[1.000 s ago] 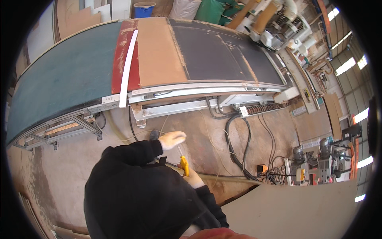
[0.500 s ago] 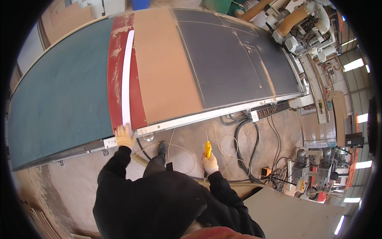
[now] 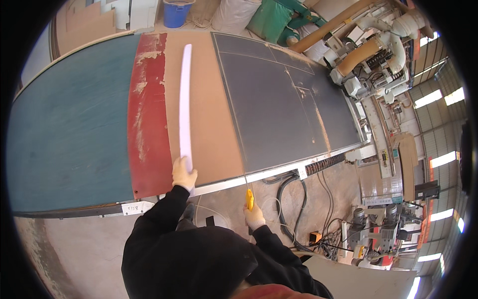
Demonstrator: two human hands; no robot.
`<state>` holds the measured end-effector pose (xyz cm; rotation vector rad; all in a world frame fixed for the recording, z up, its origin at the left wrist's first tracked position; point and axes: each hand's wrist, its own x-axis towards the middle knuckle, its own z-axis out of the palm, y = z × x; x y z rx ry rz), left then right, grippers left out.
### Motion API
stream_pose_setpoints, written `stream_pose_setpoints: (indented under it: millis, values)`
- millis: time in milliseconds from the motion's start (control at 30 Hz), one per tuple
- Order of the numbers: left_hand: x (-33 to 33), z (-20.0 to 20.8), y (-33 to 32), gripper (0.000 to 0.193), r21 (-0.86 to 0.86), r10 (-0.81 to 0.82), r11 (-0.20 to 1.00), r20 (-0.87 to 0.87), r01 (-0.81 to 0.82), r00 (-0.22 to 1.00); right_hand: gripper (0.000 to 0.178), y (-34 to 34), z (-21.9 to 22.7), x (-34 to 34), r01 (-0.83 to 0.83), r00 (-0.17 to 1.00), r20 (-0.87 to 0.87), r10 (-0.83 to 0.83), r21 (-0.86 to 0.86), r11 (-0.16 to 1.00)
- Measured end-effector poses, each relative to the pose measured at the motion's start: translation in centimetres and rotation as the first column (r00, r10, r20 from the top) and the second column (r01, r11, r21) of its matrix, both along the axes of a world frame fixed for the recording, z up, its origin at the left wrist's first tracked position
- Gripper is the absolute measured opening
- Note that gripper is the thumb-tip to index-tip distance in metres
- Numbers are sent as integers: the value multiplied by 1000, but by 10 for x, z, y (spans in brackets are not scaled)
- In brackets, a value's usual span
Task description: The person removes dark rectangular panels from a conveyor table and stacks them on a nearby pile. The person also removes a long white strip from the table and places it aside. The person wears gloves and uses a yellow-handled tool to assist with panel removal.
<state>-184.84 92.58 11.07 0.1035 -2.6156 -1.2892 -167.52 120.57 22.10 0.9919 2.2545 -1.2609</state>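
Observation:
My left hand [image 3: 184,175], in a pale glove, is closed around the near end of a long, narrow white strip [image 3: 185,99]. The strip reaches away from me over the tan section [image 3: 211,129] of a long table; whether it rests on the surface I cannot tell. My gloved right hand [image 3: 254,217] grips a yellow air blow gun [image 3: 250,199] just off the table's front edge. Its thin nozzle points away from me, toward the seam between the tan section and the dark grey panel [image 3: 284,109].
Left of the tan section lie a worn red band [image 3: 149,119] and a teal surface [image 3: 69,129]. Machinery with ducts [image 3: 368,55] stands at the far right. Black cables [image 3: 286,209] and a pale hose cross the floor. A blue bucket [image 3: 175,15] and sacks stand beyond the table.
My left hand has carried the white strip rightward, from over the red band to over the tan section. My right hand has brought the blow gun closer to the table edge.

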Motion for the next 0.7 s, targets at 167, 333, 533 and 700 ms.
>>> stream_pose_setpoints:
  millis: [167,333,533,700]
  values:
    - [-70,-8,87,72,-371,-372,842,128,392,920,25,2,26,-1,-208,969,-163,186,-132,969]
    - [-72,-31,172,71,-479,-482,762,28,435,876,32,3,44,-10,-345,939,-33,343,-93,934]
    - [-74,-35,229,61,-422,-564,756,-33,500,825,35,70,7,10,-177,979,-75,188,129,976]
    - [-77,-41,236,58,-439,-595,727,-19,528,804,27,185,-19,54,334,934,-171,-315,98,937]
